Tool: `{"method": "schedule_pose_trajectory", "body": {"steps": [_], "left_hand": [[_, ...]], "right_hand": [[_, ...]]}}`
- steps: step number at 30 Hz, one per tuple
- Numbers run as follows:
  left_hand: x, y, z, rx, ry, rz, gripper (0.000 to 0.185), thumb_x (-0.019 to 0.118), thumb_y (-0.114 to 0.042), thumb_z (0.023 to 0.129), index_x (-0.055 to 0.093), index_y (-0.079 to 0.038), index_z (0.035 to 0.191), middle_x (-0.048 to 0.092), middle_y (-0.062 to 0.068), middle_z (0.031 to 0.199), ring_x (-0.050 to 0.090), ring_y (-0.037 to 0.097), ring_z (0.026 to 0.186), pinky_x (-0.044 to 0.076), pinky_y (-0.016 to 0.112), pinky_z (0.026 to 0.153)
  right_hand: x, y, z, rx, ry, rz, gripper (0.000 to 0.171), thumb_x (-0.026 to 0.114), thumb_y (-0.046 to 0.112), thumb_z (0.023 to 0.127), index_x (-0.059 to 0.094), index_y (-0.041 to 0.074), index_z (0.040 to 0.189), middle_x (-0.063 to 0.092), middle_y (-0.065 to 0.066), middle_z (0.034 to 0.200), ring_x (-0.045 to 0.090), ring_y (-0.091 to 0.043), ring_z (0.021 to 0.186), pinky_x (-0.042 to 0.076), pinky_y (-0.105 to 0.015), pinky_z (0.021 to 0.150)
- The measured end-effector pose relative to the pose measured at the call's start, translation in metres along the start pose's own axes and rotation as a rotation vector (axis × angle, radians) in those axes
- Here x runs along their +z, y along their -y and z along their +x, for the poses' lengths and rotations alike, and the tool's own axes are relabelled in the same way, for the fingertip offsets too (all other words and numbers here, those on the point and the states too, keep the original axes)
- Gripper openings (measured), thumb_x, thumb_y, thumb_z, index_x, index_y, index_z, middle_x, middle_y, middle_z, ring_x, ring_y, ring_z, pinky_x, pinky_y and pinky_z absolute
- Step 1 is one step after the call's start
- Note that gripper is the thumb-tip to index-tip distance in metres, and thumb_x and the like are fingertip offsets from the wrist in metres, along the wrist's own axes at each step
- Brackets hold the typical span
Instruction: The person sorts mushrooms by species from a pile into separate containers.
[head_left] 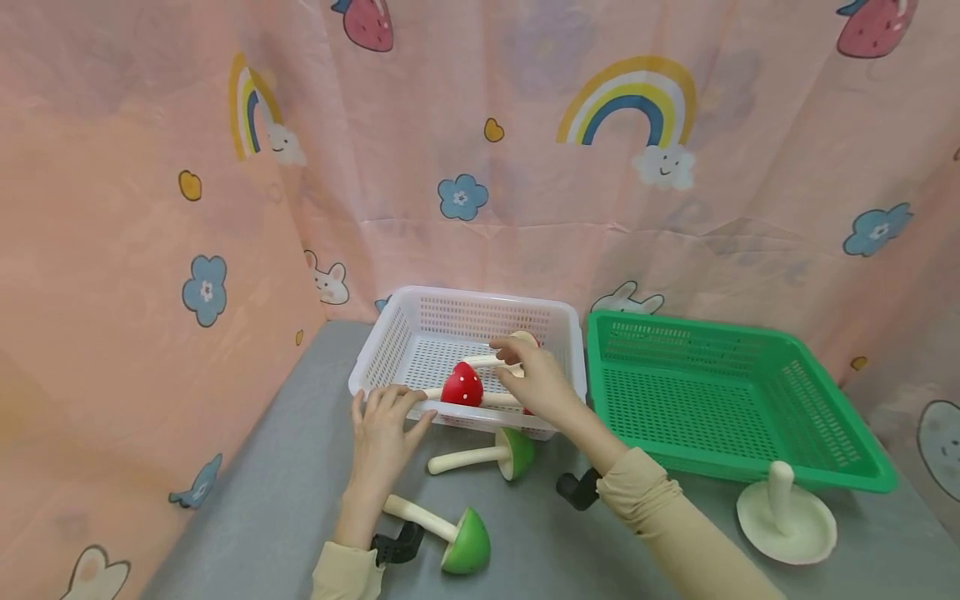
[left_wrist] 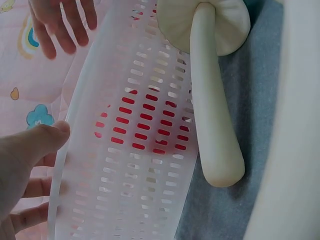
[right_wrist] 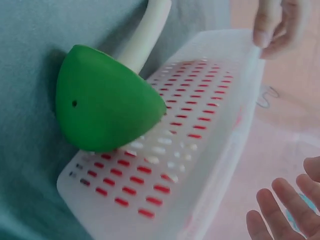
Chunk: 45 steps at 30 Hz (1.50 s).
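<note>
My left hand (head_left: 381,433) grips the near left rim of a white plastic basket (head_left: 468,298), fingers over the rim and thumb in front, as the left wrist view also shows. Above that basket's right side, my right hand (head_left: 542,385) hovers with fingers spread and nothing in them. Several toy mushrooms lie inside, among them one with a red, white-dotted cap (head_left: 462,385). Red shows through the slots in the right wrist view. Just before the basket lies a green-capped mushroom (head_left: 516,454), and a second green-capped mushroom (head_left: 467,542) is nearer me.
A green basket (head_left: 738,329) stands right of the white one. In front of it, a pale mushroom (head_left: 787,521) rests cap down with its stem up. Behind the grey table (head_left: 262,500) hangs a pink patterned curtain (head_left: 525,183).
</note>
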<state>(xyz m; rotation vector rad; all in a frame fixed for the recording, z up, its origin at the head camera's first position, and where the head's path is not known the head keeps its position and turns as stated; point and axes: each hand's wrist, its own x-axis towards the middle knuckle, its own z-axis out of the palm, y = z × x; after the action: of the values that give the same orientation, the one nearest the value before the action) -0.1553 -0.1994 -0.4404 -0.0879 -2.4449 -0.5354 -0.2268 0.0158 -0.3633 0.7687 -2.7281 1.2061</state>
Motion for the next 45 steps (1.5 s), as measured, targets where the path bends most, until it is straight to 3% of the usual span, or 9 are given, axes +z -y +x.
{"method": "schedule_pose_trajectory", "body": {"steps": [12,20,30,33,38,45], "left_hand": [[0.001,0.000,0.000,0.004,0.001,-0.007,0.023,0.079,-0.029,0.079,0.072,-0.018,0.098,0.067,0.004,0.103,0.055,0.028,0.105,0.027,0.063,0.108],[0.000,-0.001,-0.001,-0.006,0.009,-0.007,0.023,0.078,-0.029,0.080,0.072,-0.018,0.099,0.067,0.005,0.104,0.055,0.029,0.106,0.026,0.063,0.108],[0.001,0.000,-0.001,-0.010,0.017,-0.003,0.023,0.078,-0.031,0.080,0.072,-0.019,0.099,0.067,0.004,0.104,0.055,0.028,0.107,0.025,0.062,0.109],[0.000,0.000,-0.001,-0.008,0.012,-0.008,0.023,0.078,-0.030,0.080,0.072,-0.018,0.099,0.067,0.005,0.104,0.054,0.029,0.107,0.025,0.062,0.109],[-0.001,0.001,-0.002,-0.009,0.010,-0.007,0.023,0.078,-0.029,0.080,0.072,-0.018,0.099,0.067,0.005,0.104,0.055,0.030,0.107,0.024,0.063,0.109],[0.000,-0.001,-0.002,-0.015,0.019,-0.008,0.023,0.078,-0.030,0.080,0.072,-0.019,0.099,0.067,0.005,0.105,0.054,0.029,0.108,0.024,0.062,0.109]], "right_hand": [[-0.035,0.000,-0.044,0.017,-0.125,0.012,0.034,0.062,0.010,0.090,0.061,0.008,0.125,0.068,-0.011,0.114,0.064,-0.026,0.105,0.052,-0.049,0.094],[-0.046,-0.002,-0.071,0.022,-0.194,-0.059,0.035,0.063,0.009,0.089,0.062,0.012,0.124,0.067,-0.007,0.117,0.064,-0.023,0.105,0.054,-0.044,0.084],[-0.056,-0.012,-0.104,0.016,-0.314,-0.145,0.038,0.067,0.005,0.087,0.062,0.012,0.124,0.067,-0.005,0.115,0.064,-0.023,0.104,0.056,-0.045,0.081],[-0.060,-0.020,-0.116,0.017,-0.347,-0.160,0.037,0.066,0.005,0.088,0.062,0.013,0.124,0.067,-0.002,0.114,0.063,-0.018,0.104,0.053,-0.034,0.083],[-0.069,-0.033,-0.134,0.036,-0.405,-0.154,0.038,0.065,0.007,0.089,0.061,0.018,0.126,0.067,0.001,0.113,0.056,0.003,0.102,0.041,-0.008,0.084],[-0.081,-0.046,-0.157,-0.013,-0.529,-0.138,0.042,0.065,-0.005,0.086,0.063,0.014,0.124,0.067,-0.004,0.106,0.048,0.017,0.102,0.035,0.001,0.086]]}}
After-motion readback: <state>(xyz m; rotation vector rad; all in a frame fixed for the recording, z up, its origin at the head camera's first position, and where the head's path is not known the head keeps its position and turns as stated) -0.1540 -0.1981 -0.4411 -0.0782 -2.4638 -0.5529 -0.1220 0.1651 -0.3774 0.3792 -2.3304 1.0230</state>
